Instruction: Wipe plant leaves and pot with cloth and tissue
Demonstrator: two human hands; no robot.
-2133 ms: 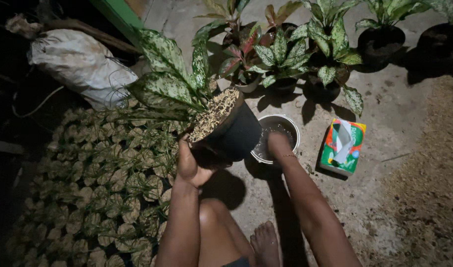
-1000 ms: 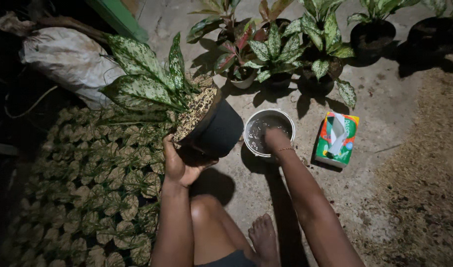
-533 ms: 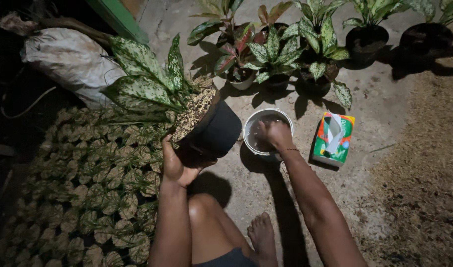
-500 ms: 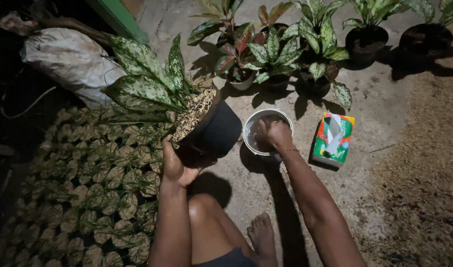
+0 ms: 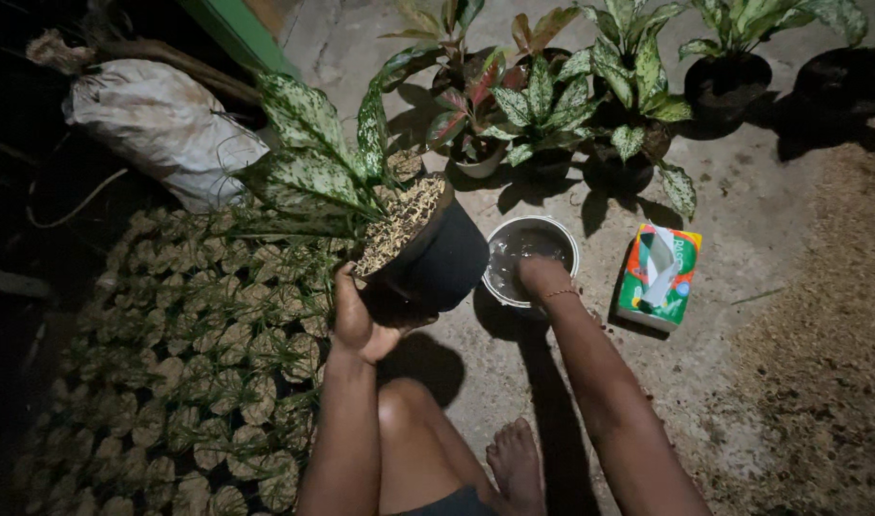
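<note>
My left hand [image 5: 359,320] grips the rim and underside of a black plant pot [image 5: 436,256] and holds it tilted to the left, off the ground. The pot carries a plant with big green-and-white speckled leaves [image 5: 309,162] and pale husk mulch on its soil. My right hand [image 5: 537,275] reaches down into a small white bowl of water [image 5: 528,256] on the concrete, just right of the pot; its fingers are hidden in the water.
A green tissue box [image 5: 659,277] lies right of the bowl. Several potted leafy plants [image 5: 552,105] stand behind. A bed of small seedling bags [image 5: 189,354] fills the left. A white sack [image 5: 160,124] lies at far left. My bare foot [image 5: 516,463] rests below.
The tilted pot has drifted slightly as my view shifted. My right hand has moved from the bowl's near rim down into the water.
</note>
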